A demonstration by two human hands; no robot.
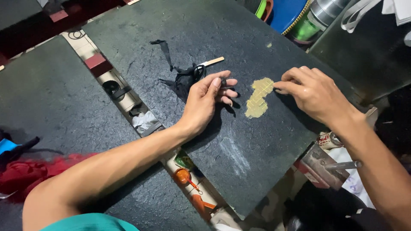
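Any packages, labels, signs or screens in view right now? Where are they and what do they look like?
Printed wrapper or tube: at the dark slab's right edge, below the right hand; small, white with red print, partly hidden.
Green packet: in the gap between the slabs, under the left forearm; mostly hidden.
No signs or screens.

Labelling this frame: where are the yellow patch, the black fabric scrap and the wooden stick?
yellow patch (258, 97): head view, its middle.
black fabric scrap (183, 80): head view, bunched centre.
wooden stick (212, 61): head view, pale shaft.

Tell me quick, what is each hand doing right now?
Left hand: fingers curled on a small black piece, resting on the dark board.
Right hand: fingertips pinching the yellow patch.
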